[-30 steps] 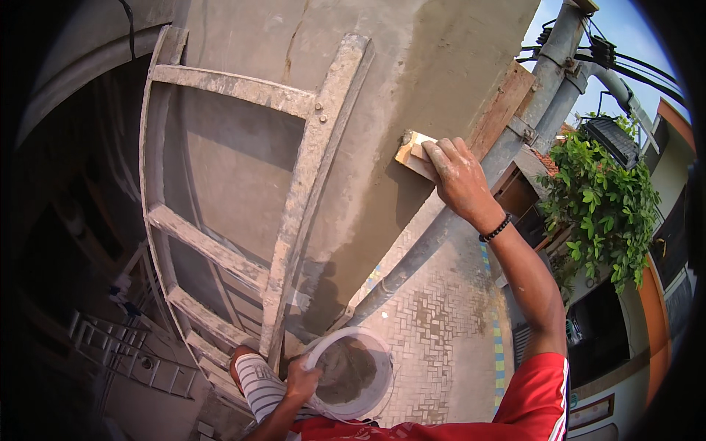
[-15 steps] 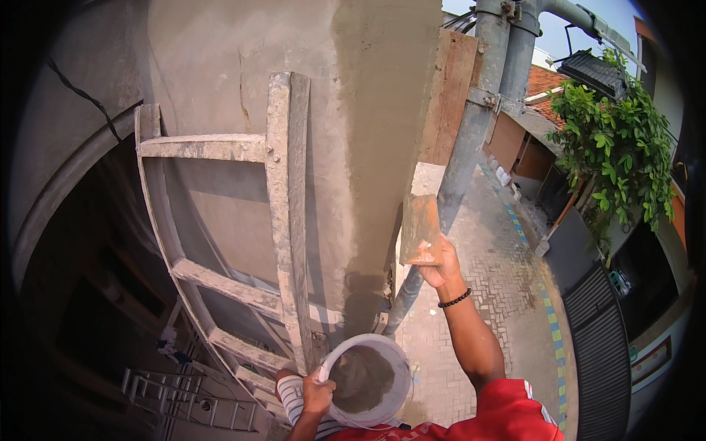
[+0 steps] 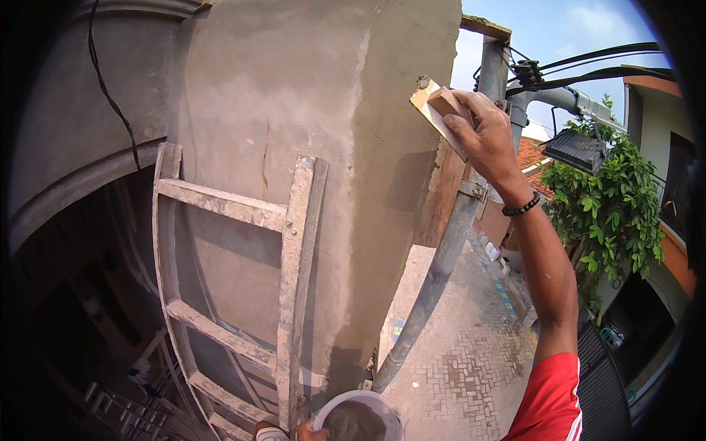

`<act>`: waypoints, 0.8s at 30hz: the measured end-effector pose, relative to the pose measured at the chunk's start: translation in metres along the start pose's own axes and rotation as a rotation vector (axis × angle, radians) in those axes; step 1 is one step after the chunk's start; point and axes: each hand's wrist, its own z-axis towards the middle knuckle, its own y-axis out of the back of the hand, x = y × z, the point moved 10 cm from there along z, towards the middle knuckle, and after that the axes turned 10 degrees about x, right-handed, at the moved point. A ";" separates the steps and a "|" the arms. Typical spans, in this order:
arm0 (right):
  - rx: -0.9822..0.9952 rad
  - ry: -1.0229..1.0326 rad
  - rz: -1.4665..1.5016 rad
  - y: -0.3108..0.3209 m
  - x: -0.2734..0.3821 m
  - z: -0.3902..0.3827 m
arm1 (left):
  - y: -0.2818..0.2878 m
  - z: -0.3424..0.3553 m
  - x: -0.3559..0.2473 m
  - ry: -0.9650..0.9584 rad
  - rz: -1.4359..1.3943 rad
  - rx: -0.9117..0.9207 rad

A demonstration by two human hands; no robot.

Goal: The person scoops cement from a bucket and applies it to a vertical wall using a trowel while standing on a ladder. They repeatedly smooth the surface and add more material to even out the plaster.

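My right hand is raised high, its fingers closed round the handle of a wooden plastering float. The float is tilted, with a dab of mortar at its upper tip, close to the wall's right edge. Dark fresh mortar covers the wall in a strip along that edge. At the lower edge of the view, my left hand grips the rim of a white bucket. Grey wet mortar lies inside the bucket. Part of my left hand is cut off by the picture's edge.
A mortar-crusted wooden ladder leans on the wall left of the strip. A wooden plank and a grey metal pole run along the wall's right edge. Black cables hang at upper right. Far below is a paved lane.
My right hand has lifted the float from beside the pole up to the upper wall edge. The view has tilted upward, so the bucket and my left hand sit lower in it.
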 end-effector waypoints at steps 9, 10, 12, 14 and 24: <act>0.154 0.178 -0.577 -0.077 0.005 0.034 | -0.036 0.024 0.032 0.108 -0.369 0.104; 0.275 0.230 -0.546 -0.110 0.016 0.007 | -0.037 0.028 0.045 0.108 -0.378 0.134; 0.498 0.319 -0.507 -0.139 0.030 -0.061 | -0.042 0.022 0.032 0.033 -0.364 0.162; 0.562 0.264 -0.456 -0.131 0.038 -0.073 | -0.034 0.023 0.015 -0.087 -0.248 0.130; 0.004 0.196 -0.543 0.020 -0.032 0.120 | -0.014 0.009 -0.032 -0.039 0.316 0.032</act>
